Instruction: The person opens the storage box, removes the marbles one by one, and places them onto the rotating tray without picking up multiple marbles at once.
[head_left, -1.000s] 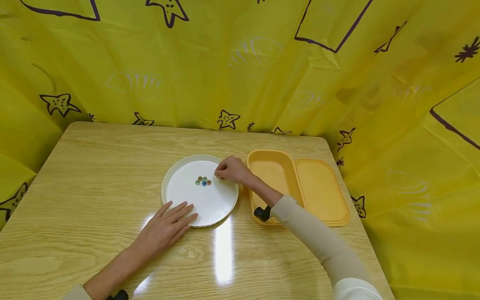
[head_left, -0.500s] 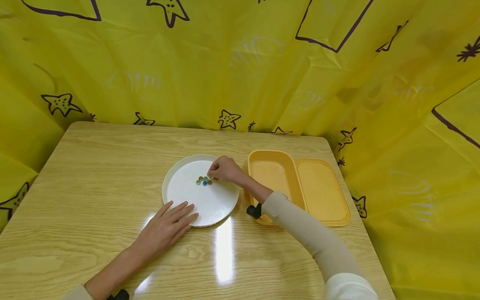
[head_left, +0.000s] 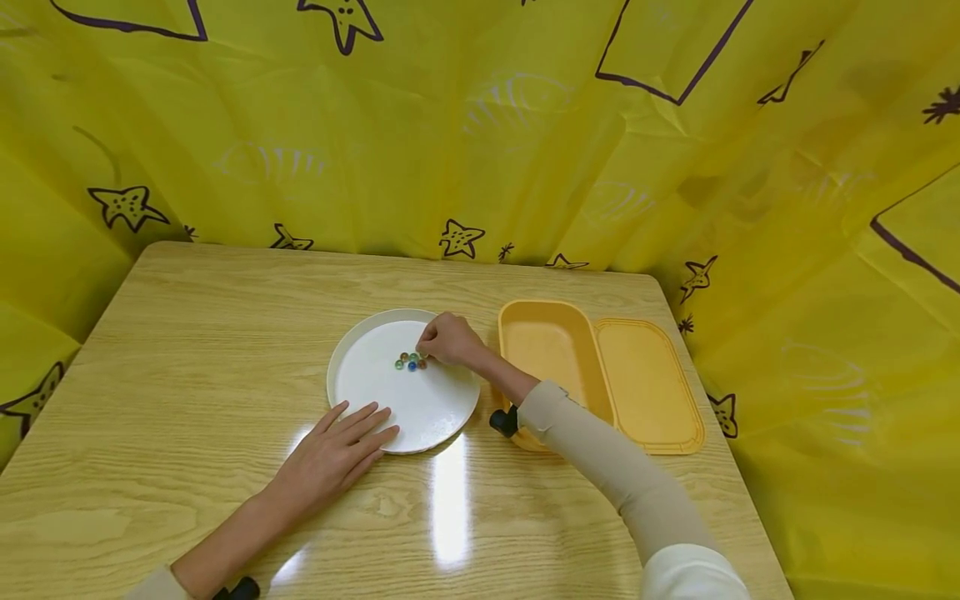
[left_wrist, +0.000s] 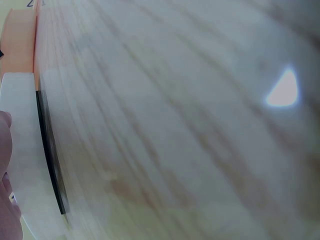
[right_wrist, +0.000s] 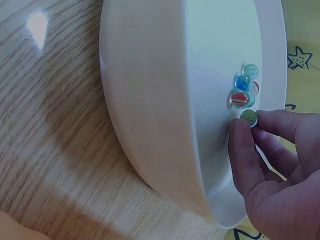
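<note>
A round white tray [head_left: 420, 421] with a raised rim lies on the wooden table. My left hand [head_left: 330, 454] rests on its near-left rim, fingers straight and spread; the left wrist view catches only a bit of those fingers [left_wrist: 5, 145] at the tray's wall. Over the tray's right half, my right hand [head_left: 453, 340] pinches a green-and-yellow swirled marble [right_wrist: 249, 118] between thumb and fingertips. Right beside it sit several glass marbles in a tight cluster, among them a blue marble [head_left: 412, 367] and a red-streaked marble [right_wrist: 241, 99]. In the head view the fingers mostly hide the pinched marble.
To the tray's right stands an orange-yellow plastic box [head_left: 551, 342], partly behind my right forearm. Its flat lid-like panel [head_left: 648, 383] lies at its right side. A yellow patterned curtain [head_left: 420, 125] hangs behind the table [head_left: 225, 333] and along its right.
My right hand has moved left with the pinched marble, up to the cluster, and has stayed nearly still over the last half second. The left hand has stayed on the tray's rim.
</note>
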